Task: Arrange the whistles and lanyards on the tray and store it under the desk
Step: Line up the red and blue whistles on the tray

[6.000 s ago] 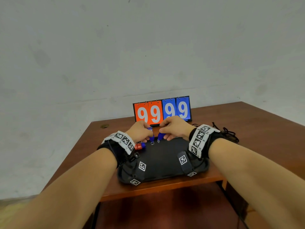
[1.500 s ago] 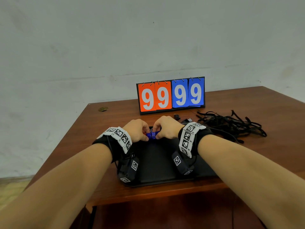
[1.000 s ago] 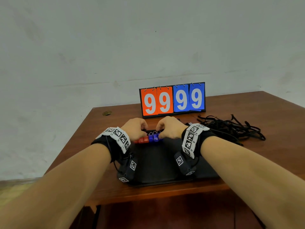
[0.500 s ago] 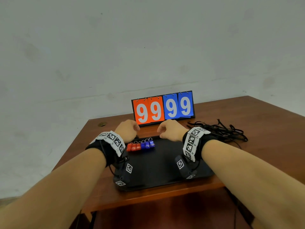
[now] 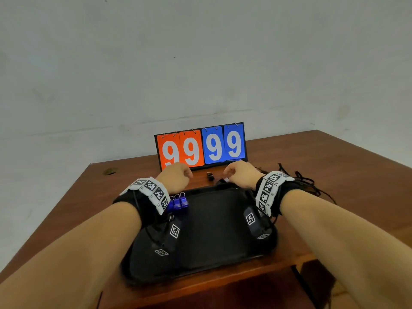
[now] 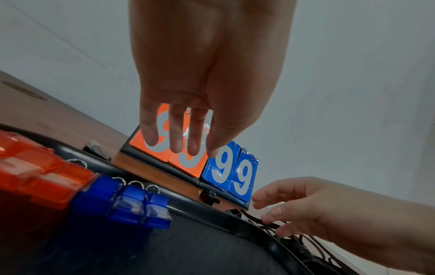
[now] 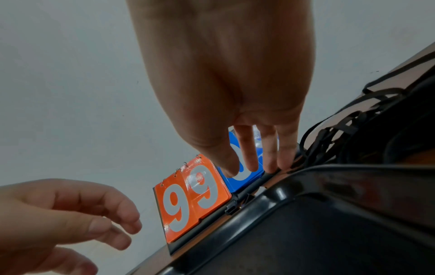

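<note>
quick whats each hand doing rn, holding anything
left hand: open, fingers relaxed, holding nothing
right hand: open, holding nothing, fingertips down near the black lanyards

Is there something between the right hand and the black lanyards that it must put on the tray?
Nothing visible. The right hand hangs open just left of the lanyards, with only bare desk between them.

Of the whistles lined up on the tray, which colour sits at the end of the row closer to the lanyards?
The blue whistles. They form the row's right end, toward the black lanyards beside the tray; the red whistles fill the left end.
</note>
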The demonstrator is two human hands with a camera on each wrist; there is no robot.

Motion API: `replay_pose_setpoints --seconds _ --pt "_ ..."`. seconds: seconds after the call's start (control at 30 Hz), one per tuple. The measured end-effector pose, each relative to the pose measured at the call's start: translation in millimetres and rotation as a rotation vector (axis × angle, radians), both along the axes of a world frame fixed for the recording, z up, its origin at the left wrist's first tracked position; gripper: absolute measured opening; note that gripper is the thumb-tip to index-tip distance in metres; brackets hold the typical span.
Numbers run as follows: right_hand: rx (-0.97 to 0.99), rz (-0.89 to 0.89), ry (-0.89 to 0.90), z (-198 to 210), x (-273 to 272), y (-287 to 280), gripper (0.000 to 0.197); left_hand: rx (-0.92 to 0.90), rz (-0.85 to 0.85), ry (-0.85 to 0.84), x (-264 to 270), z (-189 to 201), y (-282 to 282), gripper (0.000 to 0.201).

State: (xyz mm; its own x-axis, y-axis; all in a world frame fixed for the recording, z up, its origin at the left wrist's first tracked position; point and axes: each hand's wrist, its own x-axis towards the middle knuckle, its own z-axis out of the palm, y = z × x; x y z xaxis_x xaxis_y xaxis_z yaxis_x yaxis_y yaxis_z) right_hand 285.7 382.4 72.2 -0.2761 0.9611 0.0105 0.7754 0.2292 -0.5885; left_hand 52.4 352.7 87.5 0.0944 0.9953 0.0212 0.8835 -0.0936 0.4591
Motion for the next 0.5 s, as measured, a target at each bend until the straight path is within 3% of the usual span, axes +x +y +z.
replay_pose_setpoints --seconds 0.3,0.5 --pt "-0.161 0.181 -0.255 -5 -22 23 0.042 -0.029 0.001 -0.031 -11 -13 13 0.023" --pt "-0.153 0.145 -0.295 -13 -29 31 0.04 -0.023 0.008 -0.018 -21 -15 12 0.022"
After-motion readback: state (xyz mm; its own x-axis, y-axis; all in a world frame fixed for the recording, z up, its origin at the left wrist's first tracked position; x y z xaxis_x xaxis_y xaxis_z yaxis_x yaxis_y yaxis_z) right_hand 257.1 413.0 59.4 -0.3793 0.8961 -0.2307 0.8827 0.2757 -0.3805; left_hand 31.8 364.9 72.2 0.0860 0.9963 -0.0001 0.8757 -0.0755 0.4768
